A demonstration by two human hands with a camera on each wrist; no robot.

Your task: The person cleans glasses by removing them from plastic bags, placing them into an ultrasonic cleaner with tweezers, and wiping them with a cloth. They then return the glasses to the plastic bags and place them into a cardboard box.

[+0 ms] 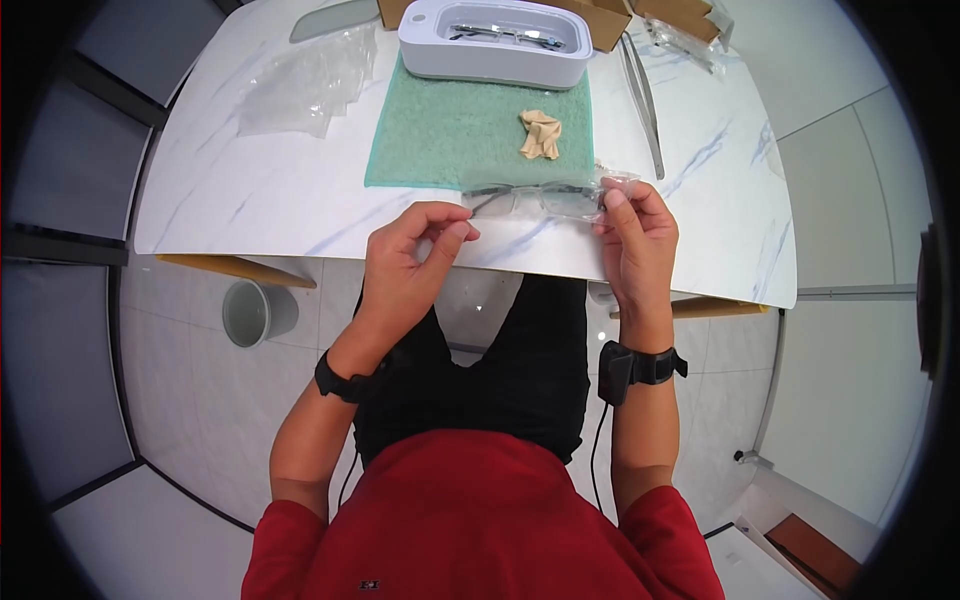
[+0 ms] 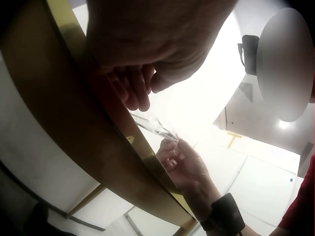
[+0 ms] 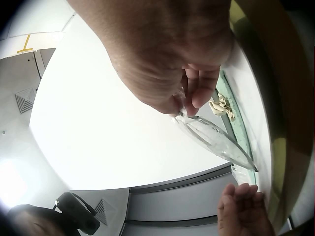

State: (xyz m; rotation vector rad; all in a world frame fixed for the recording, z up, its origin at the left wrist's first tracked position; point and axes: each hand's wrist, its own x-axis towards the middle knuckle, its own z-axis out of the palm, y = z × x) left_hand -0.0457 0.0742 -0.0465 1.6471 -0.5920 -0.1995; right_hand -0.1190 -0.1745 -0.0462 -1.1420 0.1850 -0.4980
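My right hand (image 1: pixel 643 240) pinches one end of a clear plastic bag (image 3: pixel 216 142) between thumb and fingers. Inside the bag lies a pair of eyeglasses (image 1: pixel 530 190) with dark temples, held up above the table's front edge. Close to the bag's other end is my left hand (image 1: pixel 410 262), its fingers loosely bent. The right wrist view shows a gap between that left hand (image 3: pixel 243 211) and the bag. Just beyond the glasses, a crumpled beige cloth (image 1: pixel 541 135) lies on a green towel (image 1: pixel 440 130).
A white ultrasonic cleaner (image 1: pixel 495 68) stands at the towel's far end, another pair of glasses (image 1: pixel 510 38) in its basin. Clear bags (image 1: pixel 310 90) lie to its left, metal tweezers (image 1: pixel 643 105) to its right. Cardboard boxes (image 1: pixel 680 18) sit behind. A bin (image 1: pixel 258 313) stands on the floor.
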